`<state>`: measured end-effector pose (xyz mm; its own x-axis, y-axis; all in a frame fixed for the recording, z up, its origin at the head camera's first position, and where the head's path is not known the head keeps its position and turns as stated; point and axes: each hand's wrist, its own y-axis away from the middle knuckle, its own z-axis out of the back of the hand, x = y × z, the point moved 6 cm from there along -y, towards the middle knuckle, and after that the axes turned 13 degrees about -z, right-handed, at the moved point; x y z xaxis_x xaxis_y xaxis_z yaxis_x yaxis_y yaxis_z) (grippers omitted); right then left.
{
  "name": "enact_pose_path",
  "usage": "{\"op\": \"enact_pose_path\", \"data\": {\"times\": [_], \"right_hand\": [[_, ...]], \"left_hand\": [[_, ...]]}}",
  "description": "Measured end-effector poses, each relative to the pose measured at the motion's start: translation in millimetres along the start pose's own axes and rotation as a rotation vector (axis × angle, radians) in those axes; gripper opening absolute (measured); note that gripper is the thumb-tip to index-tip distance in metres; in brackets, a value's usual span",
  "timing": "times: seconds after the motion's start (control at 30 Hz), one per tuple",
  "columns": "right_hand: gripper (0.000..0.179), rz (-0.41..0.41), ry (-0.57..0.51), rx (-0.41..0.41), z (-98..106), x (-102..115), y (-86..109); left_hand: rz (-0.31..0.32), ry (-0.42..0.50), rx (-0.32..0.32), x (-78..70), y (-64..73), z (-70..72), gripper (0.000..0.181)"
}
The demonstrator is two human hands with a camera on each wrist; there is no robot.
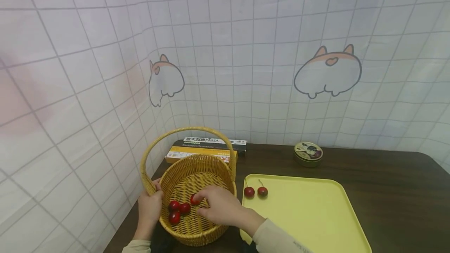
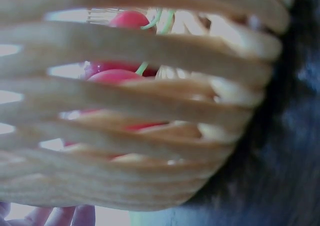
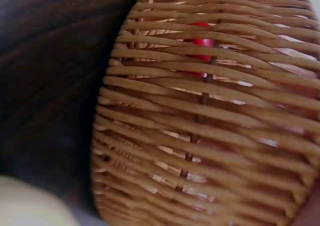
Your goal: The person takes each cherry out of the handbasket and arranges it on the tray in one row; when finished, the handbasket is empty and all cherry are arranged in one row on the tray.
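Note:
My left hand (image 1: 149, 208) grips the rim of the yellow wicker basket (image 1: 197, 239) where its arched handle joins on the left. Inside, three red cherries (image 1: 184, 208) lie close together on the woven bottom. My right hand (image 1: 223, 206) reaches in over the right side, thumb and forefinger bent. At the forefinger's tip is another cherry (image 1: 194, 199); I cannot tell whether the fingers pinch it. Through the weave, red cherries (image 2: 131, 19) with green stems show in the left wrist view, and a single cherry (image 3: 202, 43) in the right wrist view.
To the right of the basket lies a yellow tray (image 1: 302, 210) with two stemmed cherries (image 1: 262, 191) at its far left corner. Pasta boxes (image 1: 175, 154) stand behind the basket. A round tin (image 1: 308, 154) sits beyond the tray. A patterned curtain (image 1: 260, 69) backs the dark table (image 1: 397, 190).

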<state>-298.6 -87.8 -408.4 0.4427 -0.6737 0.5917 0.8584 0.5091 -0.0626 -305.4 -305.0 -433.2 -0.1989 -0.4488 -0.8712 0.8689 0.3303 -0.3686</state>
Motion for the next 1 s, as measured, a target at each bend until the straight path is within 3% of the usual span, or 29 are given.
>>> {"op": "enact_pose_path", "data": {"times": [0.17,0.53,0.77,1.0], "right_hand": [[0.047,-0.067,0.206,0.051,-10,3,-9.3],[0.061,-0.044,0.249,0.174,-19,4,-23.6],[0.054,0.055,0.287,0.222,-24,8,-29.5],[0.035,0.123,0.349,0.194,-26,10,-30.4]], "left_hand": [[-0.017,-0.009,-0.007,-1.7,0.7,0.7,0.01],[-0.024,0.007,-0.008,0.2,1.5,-0.6,0.01],[-0.007,-0.01,-0.004,1.3,1.2,-0.7,0.014],[-0.015,-0.018,-0.009,1.9,1.7,-0.1,0.026]]}}
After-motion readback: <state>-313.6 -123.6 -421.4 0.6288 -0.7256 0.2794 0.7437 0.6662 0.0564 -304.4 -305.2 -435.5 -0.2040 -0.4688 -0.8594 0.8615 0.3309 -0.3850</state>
